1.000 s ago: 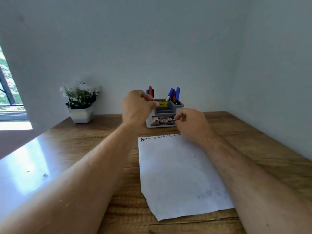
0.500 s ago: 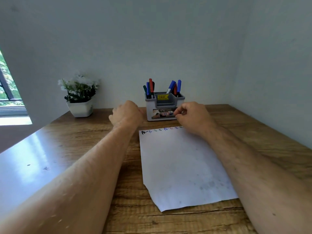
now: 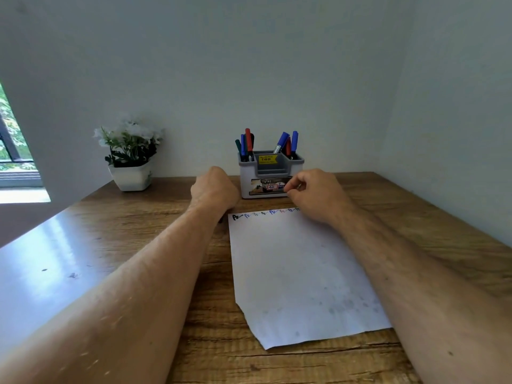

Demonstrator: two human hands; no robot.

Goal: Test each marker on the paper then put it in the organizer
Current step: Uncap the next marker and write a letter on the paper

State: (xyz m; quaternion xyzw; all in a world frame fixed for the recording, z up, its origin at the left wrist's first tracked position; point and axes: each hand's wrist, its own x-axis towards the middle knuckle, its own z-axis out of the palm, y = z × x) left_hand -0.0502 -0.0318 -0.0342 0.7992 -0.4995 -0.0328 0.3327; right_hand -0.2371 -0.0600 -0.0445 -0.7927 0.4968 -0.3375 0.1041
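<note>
A grey organizer [image 3: 271,173] stands at the back of the wooden table. Several markers [image 3: 247,145] stick up from its left compartment, and more markers [image 3: 288,142] from its right one. In front of it lies a white paper [image 3: 299,273] with a row of small coloured test marks [image 3: 266,213] along its top edge. My left hand [image 3: 214,189] rests as a closed fist on the table just left of the organizer, and I see nothing in it. My right hand [image 3: 315,195] has curled fingers, their tips pinched by the organizer's front right corner.
A white pot of white flowers [image 3: 130,159] stands at the back left of the table [image 3: 138,231]. Walls close off the back and right sides. A window lies at the far left. A small dark spot [image 3: 220,220] shows under my left wrist.
My left hand came down from the top of the organizer's left compartment to the table beside it. My right hand stayed by the organizer's front right corner.
</note>
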